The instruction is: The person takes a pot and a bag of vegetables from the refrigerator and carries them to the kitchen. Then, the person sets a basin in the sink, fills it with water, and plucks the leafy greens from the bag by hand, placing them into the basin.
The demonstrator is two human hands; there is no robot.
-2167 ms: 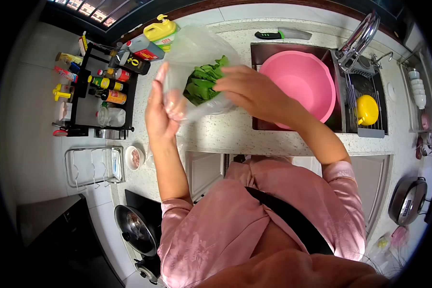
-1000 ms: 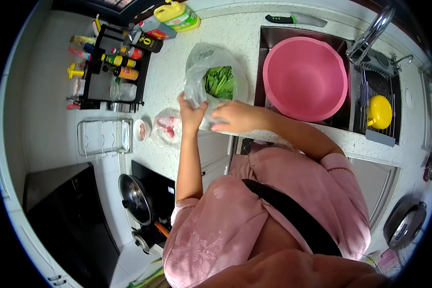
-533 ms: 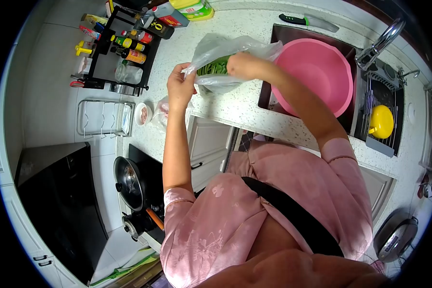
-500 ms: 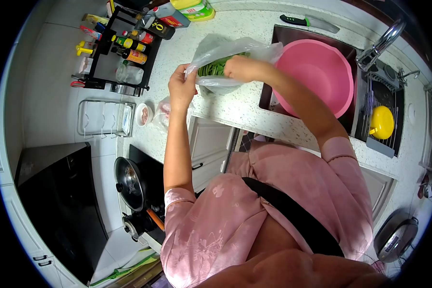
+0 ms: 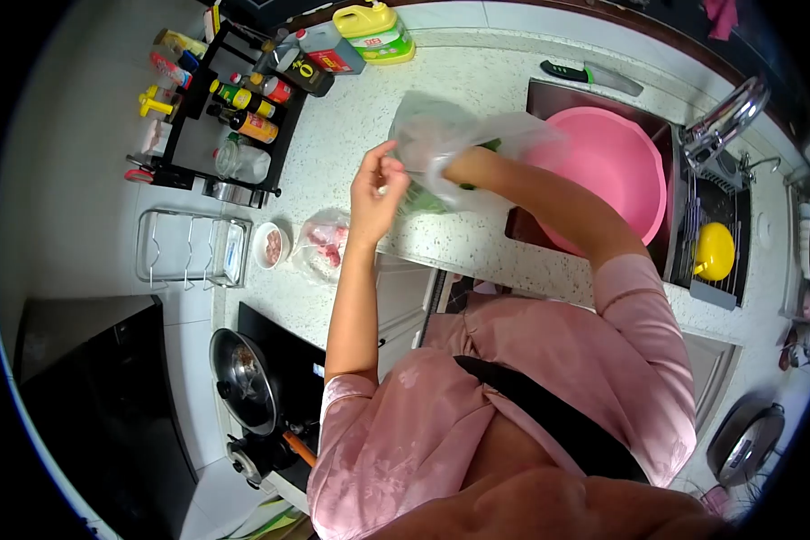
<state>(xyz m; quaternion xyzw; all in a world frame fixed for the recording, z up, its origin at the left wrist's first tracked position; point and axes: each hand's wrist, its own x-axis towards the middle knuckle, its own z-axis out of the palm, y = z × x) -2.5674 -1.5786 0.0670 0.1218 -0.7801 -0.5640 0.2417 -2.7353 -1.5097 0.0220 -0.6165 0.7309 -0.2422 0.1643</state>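
A translucent plastic bag (image 5: 513,135) holding leafy green vegetables (image 5: 423,200) lies on the counter left of the sink. My right hand (image 5: 430,144) is inside the bag, showing only as a blurred shape through the plastic, so its fingers and any hold are unclear. At the bag's left edge is my left hand (image 5: 378,187), its fingers loosely bent and apart, with nothing visible in them. Some dark green leaf shows beside my right wrist.
A pink basin (image 5: 603,171) sits in the sink (image 5: 535,94), with a knife (image 5: 594,76) behind it. Left of my left arm are a bag of meat (image 5: 324,247) and a small white bowl (image 5: 268,246). A bottle rack (image 5: 193,135) and covered pan (image 5: 243,382) stand farther left.
My right hand has gone deeper into the bag, toward the left. My left hand has come off the bag's rim and moved right and nearer me. The greens are now mostly covered by plastic.
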